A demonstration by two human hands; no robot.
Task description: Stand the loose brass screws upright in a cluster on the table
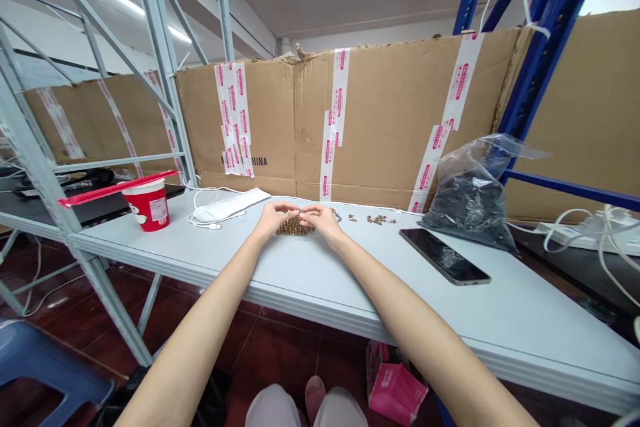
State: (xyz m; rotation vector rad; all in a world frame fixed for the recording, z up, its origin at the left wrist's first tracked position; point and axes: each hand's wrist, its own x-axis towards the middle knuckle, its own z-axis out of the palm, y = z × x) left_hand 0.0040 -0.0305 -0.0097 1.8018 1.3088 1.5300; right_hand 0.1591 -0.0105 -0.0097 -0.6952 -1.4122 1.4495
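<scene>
My left hand [273, 219] and my right hand [323, 221] meet over the back of the table, fingertips pinched close together. Whatever lies between the fingertips is too small to make out. Just below and behind them is a heap of small brown-gold pieces [296, 227], bead-like in look and partly covered by the hands. Further small brown-gold pieces [381, 219] lie in a loose group to the right, and a tiny cluster [353, 217] sits between that group and my right hand.
A black phone [445, 257] lies at right, before a clear plastic bag of black material [467, 207]. A red cup [148, 203] stands at left, near a white cable [200, 213]. Cardboard [380, 127] walls the back of the white table [310, 273]; metal posts flank it.
</scene>
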